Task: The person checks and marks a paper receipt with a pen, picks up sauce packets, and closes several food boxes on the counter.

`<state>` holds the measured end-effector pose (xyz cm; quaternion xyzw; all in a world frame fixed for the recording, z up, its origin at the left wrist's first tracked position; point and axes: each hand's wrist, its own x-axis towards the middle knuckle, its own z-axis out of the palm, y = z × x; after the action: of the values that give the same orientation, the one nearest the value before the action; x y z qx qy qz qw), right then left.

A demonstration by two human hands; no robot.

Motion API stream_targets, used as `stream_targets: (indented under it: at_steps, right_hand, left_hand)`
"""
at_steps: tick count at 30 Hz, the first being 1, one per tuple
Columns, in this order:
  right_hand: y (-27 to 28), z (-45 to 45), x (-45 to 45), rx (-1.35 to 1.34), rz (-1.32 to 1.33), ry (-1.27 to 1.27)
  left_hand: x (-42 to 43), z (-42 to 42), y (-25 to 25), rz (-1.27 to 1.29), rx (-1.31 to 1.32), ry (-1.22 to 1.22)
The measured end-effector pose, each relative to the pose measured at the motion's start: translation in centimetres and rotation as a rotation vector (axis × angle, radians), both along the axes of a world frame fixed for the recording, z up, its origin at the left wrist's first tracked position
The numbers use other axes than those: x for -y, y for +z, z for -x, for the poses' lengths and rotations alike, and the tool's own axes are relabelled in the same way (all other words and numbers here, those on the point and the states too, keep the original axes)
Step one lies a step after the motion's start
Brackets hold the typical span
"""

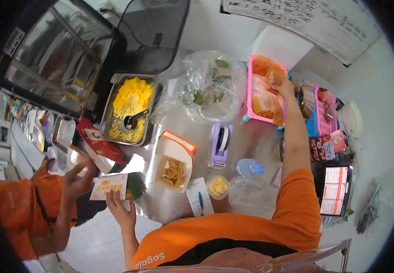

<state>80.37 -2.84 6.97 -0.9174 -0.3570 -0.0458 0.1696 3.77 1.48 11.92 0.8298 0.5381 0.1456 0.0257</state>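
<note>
My left hand is at the lower left, its fingers closed on the edge of a white food box with yellow lettering. A dark green leaf-like piece shows beside this box. My right hand reaches into a pink basket, fingers bent against plastic packets with orange contents; what they pinch is partly hidden. Between my arms stands an open paper box with fried food in it. Near my body are a small tub of yellow food and a receipt with a blue pen.
A metal tray of yellow food holds a black scoop. Nearby are a plastic bag with green pieces, a purple tape dispenser, a water bottle and a tablet. A co-worker in orange stands close at left, one hand near my box.
</note>
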Motion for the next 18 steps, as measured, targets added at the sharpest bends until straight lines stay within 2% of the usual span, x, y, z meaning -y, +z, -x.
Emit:
stream_targets:
  at_steps: [4, 7, 10, 12, 14, 18]
  right_hand:
    - [-1.8, -0.4, -0.4, 0.105, -0.093, 0.084]
    - [-2.8, -1.1, -0.5, 0.139, -0.159, 0.105]
    - [-5.2, -5.3, 0.3, 0.413, 0.334, 0.033]
    - [-5.3, -6.5, 1.0, 0.31, 0.138, 0.106]
    - [-4.1, -5.2, 1.3, 0.215, 0.122, 0.141]
    - [-2.0, -3.9, 1.7, 0.176, 0.098, 0.167]
  left_hand:
    - [-0.1, 0.1, -0.3, -0.022, -0.024, -0.004]
    - [0.3, 0.3, -1.0, 0.032, -0.05, 0.102]
    - [0.8, 0.8, -1.7, 0.085, 0.018, 0.127]
    - [0.8, 1.0, -1.6, 0.083, 0.022, 0.094]
    - [1.2, 1.3, -1.7, 0.035, -0.018, 0.022]
    - [1.9, 1.9, -2.2, 0.04, 0.014, 0.039]
